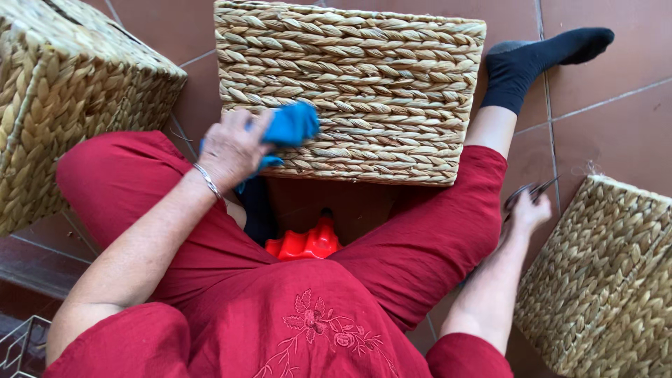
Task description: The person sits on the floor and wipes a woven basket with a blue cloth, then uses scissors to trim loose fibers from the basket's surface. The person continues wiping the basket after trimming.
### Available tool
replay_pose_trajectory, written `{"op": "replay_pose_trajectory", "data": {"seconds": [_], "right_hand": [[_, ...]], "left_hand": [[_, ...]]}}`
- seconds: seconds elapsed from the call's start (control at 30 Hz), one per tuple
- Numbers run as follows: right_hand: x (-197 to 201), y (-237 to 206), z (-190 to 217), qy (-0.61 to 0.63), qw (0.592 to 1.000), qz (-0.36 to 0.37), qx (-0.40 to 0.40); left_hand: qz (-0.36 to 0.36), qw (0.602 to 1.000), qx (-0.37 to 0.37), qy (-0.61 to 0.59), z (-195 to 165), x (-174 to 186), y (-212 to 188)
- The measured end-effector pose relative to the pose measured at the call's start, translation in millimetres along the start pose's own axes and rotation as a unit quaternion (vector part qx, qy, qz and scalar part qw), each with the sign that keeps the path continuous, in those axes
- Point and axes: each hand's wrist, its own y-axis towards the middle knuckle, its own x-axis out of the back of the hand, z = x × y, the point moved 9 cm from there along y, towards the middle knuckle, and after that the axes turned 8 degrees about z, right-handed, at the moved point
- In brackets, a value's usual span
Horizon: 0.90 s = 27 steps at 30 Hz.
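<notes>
A second woven basket (63,91) stands at ten o'clock on the reddish tiled floor (616,112), and a third (609,280) sits at four o'clock. A red plastic stool (304,243) shows between the red trouser legs (427,238). A black sock (539,59) points toward one o'clock.

The left hand (234,148) is raised in front of the body, fingers curled closed in a fist-like grip, the back of the hand turned up toward the camera. Its forearm runs bare from the lower left up to the wrist, bent at the elbow. The right hand (528,212) hangs low beside the right thigh, the arm stretched almost straight down and away from the body. Its fingers are gathered closed, though blur hides how each one lies. The two hands are well apart, on opposite sides of the lap.
</notes>
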Motion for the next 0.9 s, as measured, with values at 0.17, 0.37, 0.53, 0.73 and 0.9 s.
{"op": "replay_pose_trajectory", "data": {"seconds": [0.17,0.37,0.53,0.73,0.9], "right_hand": [[-9.4,-44.3,-38.0,-0.253,0.959,0.053,-0.120],[-6.1,-56.0,-35.9,-0.318,0.938,0.050,-0.131],[25.2,-51.9,-3.7,-0.311,0.948,-0.065,-0.031],[-21.9,-104.5,165.6,-0.139,0.943,-0.015,0.302],[-217.7,-241.0,256.1,-0.225,0.860,0.198,0.413]], "left_hand": [[-0.163,0.952,0.183,-0.180,89.7,7.0,7.3],[-0.099,0.984,0.130,-0.072,-14.3,-40.7,69.8],[-0.059,0.982,0.071,-0.163,-114.9,-43.9,109.9],[-0.109,0.920,-0.003,-0.376,-120.2,-11.6,99.7],[-0.317,0.907,0.036,-0.275,-9.6,10.2,41.2]]}}
